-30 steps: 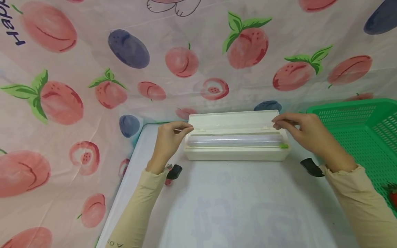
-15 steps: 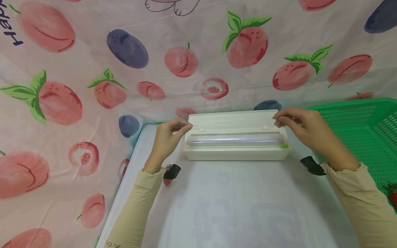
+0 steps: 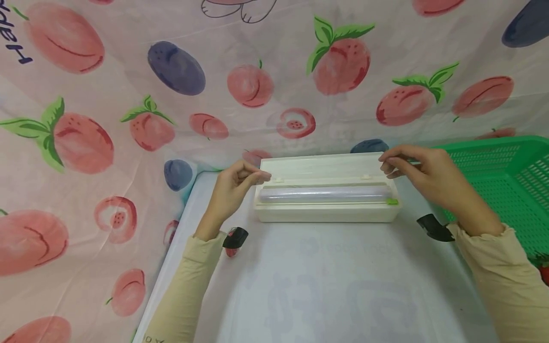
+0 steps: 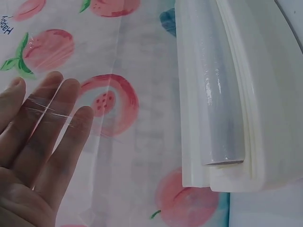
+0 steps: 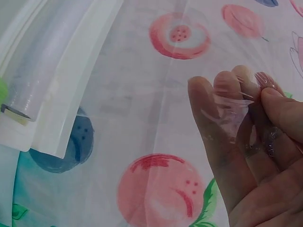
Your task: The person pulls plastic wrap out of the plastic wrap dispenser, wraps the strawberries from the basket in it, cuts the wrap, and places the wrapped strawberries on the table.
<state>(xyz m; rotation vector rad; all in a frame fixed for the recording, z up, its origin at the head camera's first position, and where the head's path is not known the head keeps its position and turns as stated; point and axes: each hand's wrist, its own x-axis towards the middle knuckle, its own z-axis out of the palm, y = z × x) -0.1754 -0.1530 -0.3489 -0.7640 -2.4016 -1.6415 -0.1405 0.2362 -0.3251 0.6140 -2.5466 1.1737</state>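
Note:
A white cling film dispenser (image 3: pixel 328 215) sits at the back of the table with its lid (image 3: pixel 321 166) raised. Inside lies a clear cling film roll (image 3: pixel 326 194); a green slider (image 3: pixel 392 202) marks the right end. At the dispenser's left end my left hand (image 3: pixel 226 197) pinches an edge of cling film (image 4: pixel 54 112), which crosses its fingers. My right hand (image 3: pixel 443 186), by the lid's right end, pinches the other side, with wrinkled film (image 5: pixel 232 116) clinging over its fingers. Between the hands the film is nearly invisible in the head view.
A green plastic basket (image 3: pixel 489 190) stands on the right, with part of a strawberry (image 3: pixel 543 272) at the frame edge. Fruit-print cloth (image 3: pixel 257 43) hangs behind and to the left. A white cover (image 3: pixel 334 281) spreads over the table in front. Black wrist straps (image 3: pixel 235 237) show below the hands.
My right hand has risen slightly and shifted right. The left wrist has drifted a little left, its fingertips staying near the dispenser's left end. The dispenser has not moved.

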